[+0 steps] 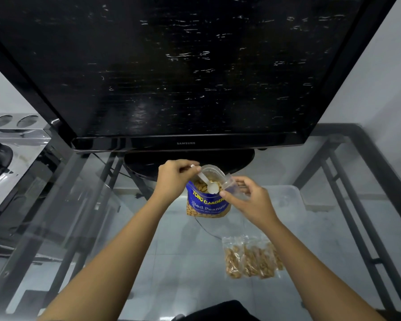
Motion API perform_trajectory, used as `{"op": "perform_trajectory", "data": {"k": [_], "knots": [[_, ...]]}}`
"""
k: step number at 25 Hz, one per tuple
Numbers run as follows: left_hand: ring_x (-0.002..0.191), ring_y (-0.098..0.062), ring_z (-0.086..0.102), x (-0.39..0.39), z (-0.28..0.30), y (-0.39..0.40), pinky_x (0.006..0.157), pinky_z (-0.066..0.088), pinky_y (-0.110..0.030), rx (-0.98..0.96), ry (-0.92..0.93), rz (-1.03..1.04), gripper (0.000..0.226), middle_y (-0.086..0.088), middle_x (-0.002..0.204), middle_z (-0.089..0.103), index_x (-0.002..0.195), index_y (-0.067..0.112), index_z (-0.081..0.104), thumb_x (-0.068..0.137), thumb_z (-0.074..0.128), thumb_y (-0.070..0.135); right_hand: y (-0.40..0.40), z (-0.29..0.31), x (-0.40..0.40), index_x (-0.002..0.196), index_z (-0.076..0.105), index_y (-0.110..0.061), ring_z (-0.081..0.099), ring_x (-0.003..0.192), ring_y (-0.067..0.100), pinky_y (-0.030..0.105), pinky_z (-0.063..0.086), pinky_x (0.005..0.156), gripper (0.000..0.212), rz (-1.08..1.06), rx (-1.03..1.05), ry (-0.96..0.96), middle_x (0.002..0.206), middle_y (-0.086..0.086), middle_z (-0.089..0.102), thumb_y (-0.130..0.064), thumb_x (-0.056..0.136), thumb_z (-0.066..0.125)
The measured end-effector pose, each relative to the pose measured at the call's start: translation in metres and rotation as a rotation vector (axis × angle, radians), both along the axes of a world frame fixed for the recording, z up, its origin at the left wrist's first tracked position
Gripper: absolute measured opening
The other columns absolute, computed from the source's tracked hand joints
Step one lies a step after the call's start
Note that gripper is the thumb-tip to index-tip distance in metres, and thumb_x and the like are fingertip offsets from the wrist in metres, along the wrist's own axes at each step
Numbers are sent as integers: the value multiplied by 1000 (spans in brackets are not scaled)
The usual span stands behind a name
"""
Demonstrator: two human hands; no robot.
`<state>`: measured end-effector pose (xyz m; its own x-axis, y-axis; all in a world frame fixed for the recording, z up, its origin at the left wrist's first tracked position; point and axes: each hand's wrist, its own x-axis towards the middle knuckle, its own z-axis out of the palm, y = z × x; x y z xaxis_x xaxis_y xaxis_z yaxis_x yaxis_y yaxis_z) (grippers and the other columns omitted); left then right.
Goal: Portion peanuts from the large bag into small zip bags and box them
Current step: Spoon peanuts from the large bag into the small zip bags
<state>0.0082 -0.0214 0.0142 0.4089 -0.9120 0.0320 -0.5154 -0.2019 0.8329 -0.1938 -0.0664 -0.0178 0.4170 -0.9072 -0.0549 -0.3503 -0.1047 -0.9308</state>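
Observation:
A blue large peanut bag stands open on the glass table, peanuts showing at its mouth. My left hand grips the handle of a white plastic spoon, whose bowl hovers over the bag's mouth. My right hand pinches a small clear zip bag just right of the bag's opening. Several filled small zip bags of peanuts lie together on the glass nearer to me, on the right.
A big black television on a round stand fills the space right behind the bag. A clear plastic box sits to the right of my right hand. The glass table has a dark metal frame along its right edge.

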Motion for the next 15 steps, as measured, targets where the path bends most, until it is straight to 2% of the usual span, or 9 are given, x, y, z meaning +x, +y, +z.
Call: {"op": "perform_trajectory", "data": {"k": [2,4,6,8,9,11,13,15], "knots": [[85,-10,65,-4,4,0,74,55,-21,-50,-170,-172,24,-8,95,73,104,9,71,87,63,24,-2,-1,-2,105,58,-28,57,94,-3,-1,42,66,38,12,1,10,97,-17,62,-37,72,76],[82,-15,67,-6,7,2,71,58,-30,-234,-372,-264,26,-9,89,72,99,8,72,89,58,28,-4,-3,-4,104,59,-29,58,96,0,4,44,70,40,26,-7,31,101,-14,65,-41,70,76],[71,-18,66,-3,7,1,61,56,-30,-386,-623,-331,30,-8,79,70,92,7,71,90,51,29,-6,-4,-5,104,60,-28,59,99,3,10,45,74,42,34,-7,41,104,-12,66,-43,69,76],[63,-21,62,1,-2,-2,52,54,-31,-425,-856,-463,29,-7,72,65,87,6,69,90,48,27,-6,-3,-6,103,60,-30,59,100,4,13,45,76,41,40,-9,47,104,-12,66,-45,68,75],[62,-22,61,2,-7,-2,51,54,-33,-384,-889,-502,30,-8,71,64,87,6,68,90,48,27,-7,-3,-5,103,59,-30,59,100,5,13,45,76,41,44,-10,50,105,-12,65,-45,69,75],[64,-25,64,-1,-13,0,55,55,-35,-262,-730,-396,35,-11,74,67,88,5,69,89,45,30,-7,-2,-6,104,59,-29,58,101,6,12,44,76,41,47,-7,59,106,-11,65,-44,70,75],[66,-26,64,-2,-14,-2,61,53,-31,-159,-438,-62,33,-13,77,70,92,3,70,91,48,27,-8,-1,-7,107,60,-26,58,102,6,11,44,73,42,54,-3,70,108,-10,65,-43,71,74],[59,-23,60,1,-12,-7,57,46,-26,-18,-208,249,26,-13,72,68,93,2,70,93,51,21,-9,-1,-7,110,60,-24,58,103,7,11,44,72,45,59,1,78,111,-8,65,-42,72,74]]}}
